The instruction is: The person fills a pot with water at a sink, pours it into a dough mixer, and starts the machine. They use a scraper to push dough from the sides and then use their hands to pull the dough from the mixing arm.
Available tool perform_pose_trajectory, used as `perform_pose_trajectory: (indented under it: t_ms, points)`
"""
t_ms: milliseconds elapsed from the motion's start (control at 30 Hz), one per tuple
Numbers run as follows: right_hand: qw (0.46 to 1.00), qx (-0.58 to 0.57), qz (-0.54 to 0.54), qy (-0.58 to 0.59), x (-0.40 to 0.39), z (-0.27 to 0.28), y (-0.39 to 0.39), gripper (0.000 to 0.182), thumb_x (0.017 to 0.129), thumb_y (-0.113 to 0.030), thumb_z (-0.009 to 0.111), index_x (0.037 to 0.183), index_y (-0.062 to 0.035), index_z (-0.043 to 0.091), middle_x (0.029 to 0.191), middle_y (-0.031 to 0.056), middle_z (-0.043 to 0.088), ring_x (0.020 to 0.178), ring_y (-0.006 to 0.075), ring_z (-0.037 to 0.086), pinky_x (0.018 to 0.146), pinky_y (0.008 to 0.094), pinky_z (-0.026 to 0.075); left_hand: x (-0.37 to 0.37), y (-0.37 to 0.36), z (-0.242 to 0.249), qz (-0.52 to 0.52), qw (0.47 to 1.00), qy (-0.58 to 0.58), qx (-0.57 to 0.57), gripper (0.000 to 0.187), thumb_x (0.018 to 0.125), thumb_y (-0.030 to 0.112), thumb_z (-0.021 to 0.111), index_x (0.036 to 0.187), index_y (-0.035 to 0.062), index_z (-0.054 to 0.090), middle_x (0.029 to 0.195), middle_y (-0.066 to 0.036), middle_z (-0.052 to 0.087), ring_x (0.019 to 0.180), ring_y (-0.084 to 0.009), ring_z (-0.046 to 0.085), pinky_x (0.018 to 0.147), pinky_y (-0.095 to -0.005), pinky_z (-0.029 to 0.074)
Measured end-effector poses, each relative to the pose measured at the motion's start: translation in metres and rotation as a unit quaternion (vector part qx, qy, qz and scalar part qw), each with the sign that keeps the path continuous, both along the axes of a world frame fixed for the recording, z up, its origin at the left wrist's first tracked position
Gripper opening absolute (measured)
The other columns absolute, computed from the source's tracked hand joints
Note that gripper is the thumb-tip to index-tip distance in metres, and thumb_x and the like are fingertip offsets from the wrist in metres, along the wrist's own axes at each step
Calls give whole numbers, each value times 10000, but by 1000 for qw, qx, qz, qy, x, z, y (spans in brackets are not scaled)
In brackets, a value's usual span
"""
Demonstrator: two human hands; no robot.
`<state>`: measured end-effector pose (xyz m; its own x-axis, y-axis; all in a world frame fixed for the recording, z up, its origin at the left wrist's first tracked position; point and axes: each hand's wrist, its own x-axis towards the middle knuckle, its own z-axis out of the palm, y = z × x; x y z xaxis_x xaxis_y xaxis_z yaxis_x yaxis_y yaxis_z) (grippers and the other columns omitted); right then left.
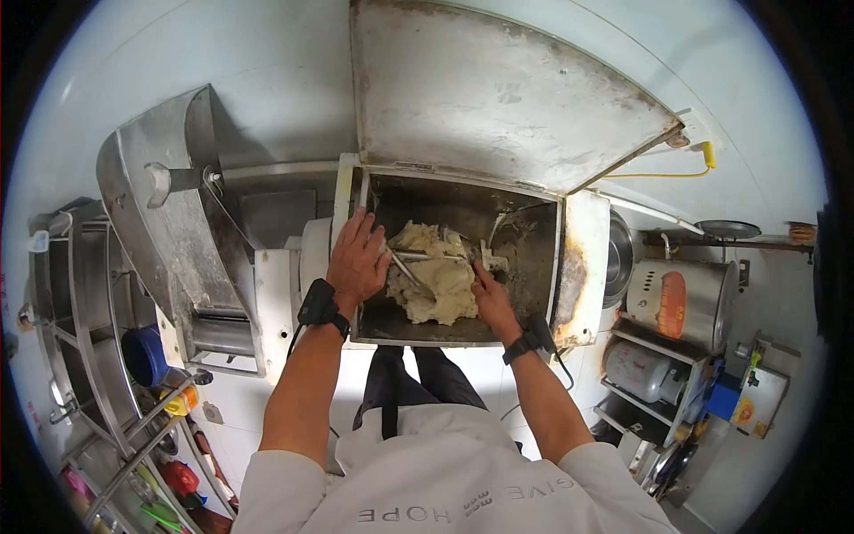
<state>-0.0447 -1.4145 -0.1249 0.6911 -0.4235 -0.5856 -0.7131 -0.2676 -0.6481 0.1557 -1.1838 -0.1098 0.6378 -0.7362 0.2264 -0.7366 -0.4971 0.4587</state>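
Observation:
A lump of pale dough (438,289) lies in the metal trough (525,331) of a dough mixer, around its metal mixing bar (454,257). My left hand (358,260) rests on the trough's left rim, palm down with fingers stretched out, holding nothing. Inside the trough, my right hand (494,301) is at the dough's right side with its fingers curled closed. A narrow dark piece shows beyond those fingers, but I cannot make out what it is. Dough smears cling to the trough's right inner wall.
The mixer's lid (498,98) stands raised behind the trough. On the left are a metal roller machine (178,214) and a metal rack (84,329). A shelf on the right carries a large steel pot (694,303) and a gas cylinder (633,372). A yellow-handled hook (708,155) is by the wall.

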Motion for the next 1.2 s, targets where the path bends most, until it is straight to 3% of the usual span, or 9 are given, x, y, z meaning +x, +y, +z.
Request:
perform_pose_trajectory:
  t_ms: [33, 100, 533, 600, 800, 833, 967, 1067, 1200]
  points:
    - [1000, -1, 0, 0, -4, -2, 0, 581, 967, -186, 483, 1525, -100, 345, 1024, 147, 649, 921, 245, 622, 834, 342, 479, 0, 0, 0, 0, 1000, 1, -2, 415, 838, 187, 655, 1177, -49, 615, 1336, -244, 515, 1392, -403, 347, 1132, -501, 323]
    - [996, -60, 19, -63, -7, 3, 2, 572, 943, -196, 486, 1489, -68, 375, 1069, 304, 643, 944, 451, 612, 861, 451, 463, 1, -1, 0, 1, 1000, 1, -2, 419, 832, 181, 658, 1181, -45, 612, 1339, -245, 515, 1391, -404, 348, 1133, -501, 322]
    - [993, -102, 55, -29, -7, 16, 12, 605, 943, -191, 492, 1515, -93, 322, 874, 287, 654, 817, 455, 636, 745, 484, 488, 1, 0, 4, 1, 1000, 4, -16, 412, 820, 177, 657, 1163, -48, 617, 1333, -256, 522, 1373, -420, 371, 1122, -506, 333]
    - [982, -132, 65, -117, -4, 11, 21, 574, 968, -195, 495, 1511, -89, 340, 759, 232, 616, 712, 368, 638, 676, 420, 477, 1, 0, 3, -1, 1000, 1, -21, 416, 816, 178, 658, 1159, -54, 619, 1323, -259, 527, 1367, -423, 378, 1117, -509, 338]
    - [945, -258, 203, -8, 16, 5, 20, 602, 946, -146, 487, 1503, -28, 291, 767, 264, 648, 692, 448, 625, 632, 524, 483, 1, 2, -3, -4, 1000, 6, -16, 444, 829, 211, 647, 1187, -49, 616, 1338, -254, 520, 1385, -394, 358, 1148, -494, 304]
    - [946, -238, 215, -56, 12, -9, 15, 634, 927, -144, 508, 1500, -3, 277, 724, 252, 643, 651, 451, 616, 605, 531, 479, 3, 2, -2, -8, 1000, 9, -24, 440, 833, 209, 645, 1187, -50, 615, 1337, -254, 520, 1383, -395, 359, 1148, -494, 304]
    - [949, -247, 196, -20, 16, -34, 22, 652, 907, -149, 532, 1499, -24, 288, 723, 261, 640, 662, 451, 621, 610, 533, 482, 0, 0, 0, -1, 1000, 15, -5, 428, 847, 209, 635, 1186, -53, 614, 1337, -254, 519, 1382, -397, 359, 1146, -498, 305]
    - [921, -297, 235, -93, 23, -36, 19, 642, 900, -154, 532, 1495, -47, 317, 745, 269, 648, 685, 458, 627, 637, 537, 491, 1, 1, 0, -6, 1000, 9, -3, 422, 857, 213, 631, 1183, -55, 614, 1340, -257, 515, 1382, -399, 359, 1143, -506, 305]
    - [942, -240, 231, -39, 29, -30, 20, 617, 918, -168, 513, 1500, -79, 328, 814, 282, 657, 724, 469, 629, 676, 538, 496, 1, 2, 0, -13, 1000, 6, 10, 453, 856, 225, 635, 1209, -58, 603, 1351, -259, 506, 1395, -398, 340, 1144, -513, 298]
